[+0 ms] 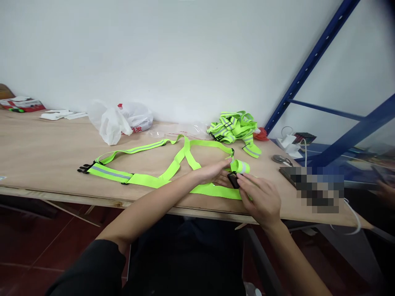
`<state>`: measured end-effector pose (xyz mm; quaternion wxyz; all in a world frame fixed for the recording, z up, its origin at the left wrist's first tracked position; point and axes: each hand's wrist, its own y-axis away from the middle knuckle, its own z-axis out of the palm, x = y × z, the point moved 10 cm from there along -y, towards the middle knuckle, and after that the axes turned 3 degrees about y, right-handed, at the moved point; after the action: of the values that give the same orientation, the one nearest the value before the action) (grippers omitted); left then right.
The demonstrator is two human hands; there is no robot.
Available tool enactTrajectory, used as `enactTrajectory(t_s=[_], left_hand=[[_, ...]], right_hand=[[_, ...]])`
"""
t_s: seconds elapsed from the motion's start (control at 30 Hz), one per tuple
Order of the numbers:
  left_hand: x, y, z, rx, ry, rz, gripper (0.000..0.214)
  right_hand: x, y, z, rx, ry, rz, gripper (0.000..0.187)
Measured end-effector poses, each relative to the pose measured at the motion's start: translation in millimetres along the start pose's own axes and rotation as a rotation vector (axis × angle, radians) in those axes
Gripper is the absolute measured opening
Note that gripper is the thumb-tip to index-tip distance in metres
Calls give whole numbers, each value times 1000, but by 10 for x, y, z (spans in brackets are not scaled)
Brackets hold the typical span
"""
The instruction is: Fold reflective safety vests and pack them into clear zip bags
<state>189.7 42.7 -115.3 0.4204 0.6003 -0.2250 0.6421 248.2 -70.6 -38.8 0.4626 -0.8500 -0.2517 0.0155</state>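
A neon-yellow reflective harness (148,180) of elastic straps with grey stripes is spread over the table. Its left end carries a black side-release buckle piece (84,168). At the right end, my left hand (216,172) is closed on the strap, thumb on top, with a short loop of strap (242,166) standing up beside it. My right hand (261,199) pinches a black plastic buckle (233,180) at the strap's end, close to the left fingers. The fingers partly cover how the strap passes through the buckle.
A heap of similar reflective straps (233,127) lies by the wall. White plastic bags (123,121) stand at the back, with a red and white box (23,105) far left. A blue metal frame (311,61) rises at right, near a white charger (291,146). Another person's hand (387,193) shows far right.
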Motion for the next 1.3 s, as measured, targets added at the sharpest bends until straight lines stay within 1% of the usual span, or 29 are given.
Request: enactTrajectory(t_s=[0.07, 0.13, 0.17, 0.27, 0.33, 0.4, 0.43, 0.5, 0.53, 0.57, 0.6, 0.63, 0.7, 0.73, 0.77, 0.8, 0.83, 0.87, 0.93, 1.0, 1.07, 1.13, 1.2, 1.3], left_hand=[[-57, -11, -50, 56, 5, -42, 57], [-70, 6, -126, 127, -11, -68, 51], [-39, 18, -157, 151, -31, -50, 48], [120, 78, -204, 191, -109, 73, 44], [226, 185, -227, 248, -204, 170, 48], [350, 399, -233, 341, -392, 273, 58], [437, 556, -215, 385, -524, 335, 60], [615, 953, -189, 467, -771, 426, 53], [707, 1188, -216, 510, -858, 449, 47], [791, 1442, -306, 576, -921, 433, 40], [867, 1718, -454, 669, -990, 378, 35], [956, 2032, -641, 790, -1045, 327, 34], [1071, 2703, -1076, 1042, -1119, 189, 37], [1063, 3060, -1325, 1185, -1131, 75, 38], [1006, 3433, -1576, 1344, -1126, -71, 40], [885, 3758, -1801, 1447, -1098, -226, 41], [737, 4027, -1992, 1505, -1068, -359, 41], [576, 4246, -2153, 1540, -1041, -469, 41], [264, 4557, -2399, 1587, -993, -630, 44], [1, 4670, -2561, 1579, -939, -718, 49], [-151, 4651, -2646, 1558, -908, -765, 50], [-192, 4578, -2675, 1555, -897, -787, 48], [-180, 4506, -2679, 1567, -892, -794, 45], [-211, 4436, -2707, 1544, -857, -783, 46]], right_hand=[[-129, 37, 112, -48, -66, -86, 22], [-205, 69, 220, -103, -135, -126, 24], [-222, 79, 266, -129, -163, -130, 25], [-236, 77, 340, -185, -236, -103, 23], [-256, 59, 339, -204, -299, -89, 20], [-278, 42, 315, -202, -344, -81, 18], [-288, 40, 303, -197, -356, -82, 18], [-278, 52, 291, -182, -366, -71, 19], [-261, 65, 299, -178, -368, -59, 20], [-237, 83, 314, -178, -371, -44, 20], [-209, 103, 340, -184, -376, -26, 21], [-183, 124, 370, -193, -382, -10, 22], [-145, 161, 426, -209, -398, 8, 23], [-132, 173, 445, -211, -405, 12, 23], [-120, 180, 454, -207, -411, 15, 22], [-109, 182, 457, -200, -415, 20, 22], [-99, 182, 457, -193, -420, 26, 22], [-91, 181, 458, -190, -426, 31, 22], [-74, 181, 467, -193, -439, 51, 22], [-53, 194, 492, -206, -449, 78, 24], [-19, 222, 533, -226, -449, 120, 25], [30, 259, 589, -260, -429, 180, 27], [100, 291, 627, -281, -396, 261, 31], [181, 306, 632, -283, -368, 358, 36]])
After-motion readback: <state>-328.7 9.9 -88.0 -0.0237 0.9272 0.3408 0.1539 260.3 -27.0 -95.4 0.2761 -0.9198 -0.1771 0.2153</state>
